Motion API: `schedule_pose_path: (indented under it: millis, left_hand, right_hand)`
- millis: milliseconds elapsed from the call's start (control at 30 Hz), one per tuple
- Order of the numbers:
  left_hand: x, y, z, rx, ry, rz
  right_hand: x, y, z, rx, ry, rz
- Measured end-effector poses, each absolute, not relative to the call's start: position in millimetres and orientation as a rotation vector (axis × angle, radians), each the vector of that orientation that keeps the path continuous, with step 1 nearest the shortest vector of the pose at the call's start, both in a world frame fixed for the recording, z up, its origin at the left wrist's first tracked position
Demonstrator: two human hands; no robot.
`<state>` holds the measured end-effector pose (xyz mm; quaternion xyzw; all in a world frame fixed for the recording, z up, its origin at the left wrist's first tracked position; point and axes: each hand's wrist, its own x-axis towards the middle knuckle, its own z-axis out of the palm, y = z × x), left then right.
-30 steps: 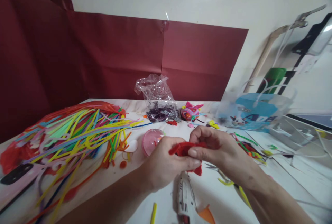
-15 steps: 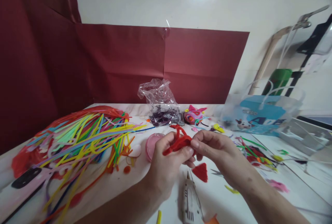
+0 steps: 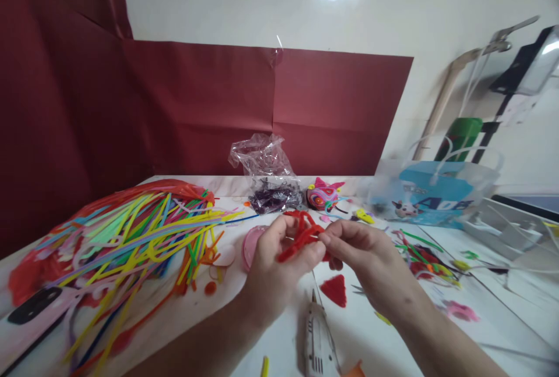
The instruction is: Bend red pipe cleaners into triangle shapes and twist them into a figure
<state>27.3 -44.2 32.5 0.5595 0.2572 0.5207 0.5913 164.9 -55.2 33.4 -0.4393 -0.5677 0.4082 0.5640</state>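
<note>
Looped red pipe cleaners (image 3: 301,237) are held up between my two hands over the table. My left hand (image 3: 277,269) grips them from the left, its thumb along the lower strand. From the right, the thumb and forefinger of my right hand (image 3: 360,252) pinch the end of the same red piece. Below them a fuzzy red triangle (image 3: 334,291) lies flat. Beside it rests a white glue gun (image 3: 318,336), its nozzle pointing away from me. The tips of what look like scissors (image 3: 358,290) show partly behind my right hand.
On the left, many coloured pipe cleaners (image 3: 152,226) spill from a red plastic bag. A pink round container (image 3: 252,247) stands near my left hand. Behind are a clear bag (image 3: 271,173) and a colourful pipe-cleaner head (image 3: 323,195). A blue-white carrier bag (image 3: 432,194) stands right.
The red loops have turned slightly, so a gap between the strands shows more. Both hands keep their hold. The whole view has shifted a little.
</note>
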Motion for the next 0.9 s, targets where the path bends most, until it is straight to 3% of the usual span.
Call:
schedule_pose_path:
  millis: [167,467,733,900]
  left_hand:
    - [12.6,-37.1,46.8,1.328,0.628,1.095]
    - [15.1,-39.5,41.3,1.628,0.829,1.02]
    - [2.8,-32.3,53.8,1.655,0.786,0.659]
    - [4.2,-31.7,50.5,1.598,0.751,0.748]
  right_hand:
    - [170.6,-57.6,39.2,-1.167,-1.44,0.84]
    - [177.9,-56.3,37.5,-1.22,-1.575,0.961]
    - [191.9,-50.0,37.5,-1.158,-1.654,1.104]
    - [191.6,-48.5,32.6,-1.055,-1.578,1.15]
